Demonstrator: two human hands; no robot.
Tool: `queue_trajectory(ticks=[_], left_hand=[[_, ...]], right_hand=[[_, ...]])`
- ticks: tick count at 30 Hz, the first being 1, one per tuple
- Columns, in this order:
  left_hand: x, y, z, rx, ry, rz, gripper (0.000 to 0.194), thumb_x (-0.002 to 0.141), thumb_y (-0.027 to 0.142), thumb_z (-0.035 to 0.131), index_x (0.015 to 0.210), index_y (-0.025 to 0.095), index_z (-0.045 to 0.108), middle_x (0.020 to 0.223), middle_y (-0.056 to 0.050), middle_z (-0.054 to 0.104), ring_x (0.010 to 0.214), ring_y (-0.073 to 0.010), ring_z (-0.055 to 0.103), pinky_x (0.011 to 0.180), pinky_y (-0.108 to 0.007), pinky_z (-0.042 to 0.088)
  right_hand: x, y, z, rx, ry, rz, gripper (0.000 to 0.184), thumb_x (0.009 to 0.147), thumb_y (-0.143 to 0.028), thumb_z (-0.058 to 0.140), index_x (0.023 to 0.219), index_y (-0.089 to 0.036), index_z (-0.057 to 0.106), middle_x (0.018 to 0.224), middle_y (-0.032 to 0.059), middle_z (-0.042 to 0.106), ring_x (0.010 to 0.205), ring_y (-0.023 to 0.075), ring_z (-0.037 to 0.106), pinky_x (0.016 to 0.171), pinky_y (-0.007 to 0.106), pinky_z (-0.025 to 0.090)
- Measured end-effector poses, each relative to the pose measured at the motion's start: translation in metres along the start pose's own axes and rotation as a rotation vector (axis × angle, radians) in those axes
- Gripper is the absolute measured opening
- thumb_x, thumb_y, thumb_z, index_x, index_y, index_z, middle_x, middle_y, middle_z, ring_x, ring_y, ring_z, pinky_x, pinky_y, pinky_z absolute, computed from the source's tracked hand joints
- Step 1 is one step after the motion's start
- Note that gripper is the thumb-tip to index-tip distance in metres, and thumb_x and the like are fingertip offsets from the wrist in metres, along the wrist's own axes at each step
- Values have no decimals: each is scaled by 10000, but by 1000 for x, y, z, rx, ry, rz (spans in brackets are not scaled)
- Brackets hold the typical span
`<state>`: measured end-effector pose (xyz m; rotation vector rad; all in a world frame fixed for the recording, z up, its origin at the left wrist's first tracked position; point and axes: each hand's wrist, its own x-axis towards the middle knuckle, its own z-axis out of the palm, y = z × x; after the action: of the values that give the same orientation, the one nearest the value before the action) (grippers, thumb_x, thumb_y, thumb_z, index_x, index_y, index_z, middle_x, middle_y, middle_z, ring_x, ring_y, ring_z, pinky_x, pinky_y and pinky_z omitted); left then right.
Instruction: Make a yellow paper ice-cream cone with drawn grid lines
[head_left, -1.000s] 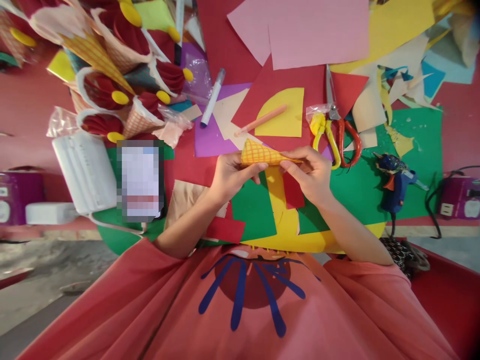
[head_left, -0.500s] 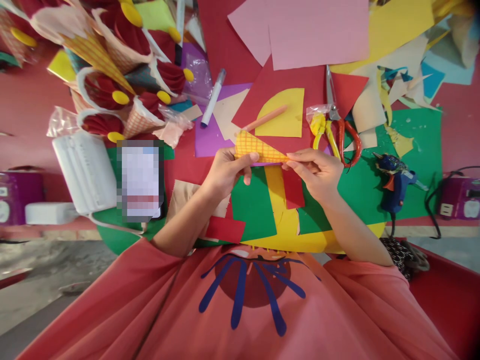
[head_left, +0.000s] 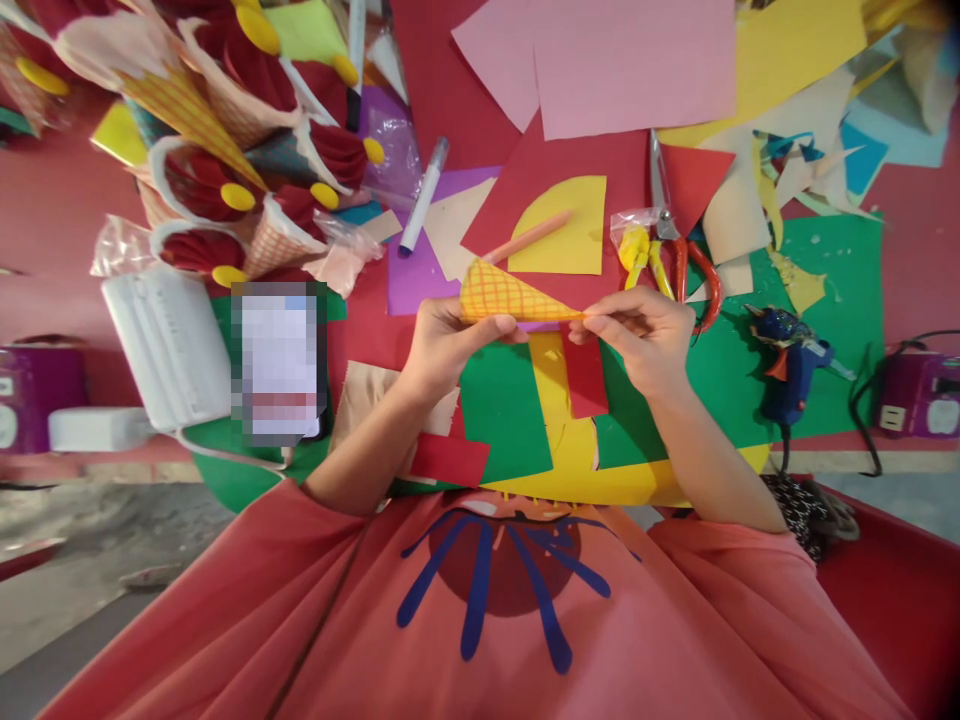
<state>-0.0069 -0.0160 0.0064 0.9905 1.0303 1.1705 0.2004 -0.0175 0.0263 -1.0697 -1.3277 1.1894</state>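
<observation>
A yellow paper cone (head_left: 514, 293) with an orange criss-cross pattern lies sideways between my hands, its wide end to the left and its tip to the right. My left hand (head_left: 450, 340) grips the wide end, thumb along the lower side. At the tip, the fingers and thumb of my right hand (head_left: 641, 330) pinch the cone. Just beyond it are a yellow quarter-circle sheet (head_left: 577, 240) and a peach-coloured stick-like pen (head_left: 529, 238). Yellow-handled and red-handled scissors (head_left: 697, 290) lie past my right hand.
Several finished paper cones (head_left: 217, 90) with red filling crowd the far left. A white power bank-like box (head_left: 169, 345) and a phone (head_left: 279, 365) sit at left. A blue glue gun (head_left: 796, 375) lies at right, a marker (head_left: 424, 200) and pink sheets (head_left: 637, 70) at the back.
The cone has shifted left and its patterned side shows more fully. My right hand has slid right to the tip, while my left hand moved slightly left with the wide end.
</observation>
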Motion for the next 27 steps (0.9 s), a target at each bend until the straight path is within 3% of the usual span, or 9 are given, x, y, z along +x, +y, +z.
queue_trajectory(ticks=[3,8,17,23,27], left_hand=[[1,0,1,-29,-6,-42,274,640,459,836,636,200,745,611,25,719,562,-117,696,585,-192,592],[1,2,5,-46,6,-102,345,574,519,850,649,197,749,616,19,719,568,-129,697,600,-214,604],[-1,1,5,-30,-39,-51,277,612,464,851,683,211,760,680,13,738,651,-133,715,643,-209,601],[-2,0,6,48,-18,111,236,682,455,813,736,229,770,715,18,744,682,-120,710,652,-196,586],[-4,1,4,251,7,280,233,757,440,759,776,208,767,775,-15,759,708,-134,711,647,-208,575]], right_hand=[[-3,-3,0,-70,3,-84,9,813,-243,715,804,-245,713,720,-57,734,640,113,738,618,193,627],[-7,-1,0,-167,25,-162,49,853,-222,665,851,-255,701,758,-55,737,668,109,741,640,188,625],[-7,3,2,-252,44,-196,81,847,-255,678,919,-261,716,810,-41,750,679,121,745,618,203,625],[-11,4,1,-291,94,-295,86,846,-238,673,893,-276,735,842,-39,769,717,134,748,637,227,636],[-6,0,4,-134,86,-137,145,798,-304,731,943,-291,728,826,-50,764,743,134,748,659,233,638]])
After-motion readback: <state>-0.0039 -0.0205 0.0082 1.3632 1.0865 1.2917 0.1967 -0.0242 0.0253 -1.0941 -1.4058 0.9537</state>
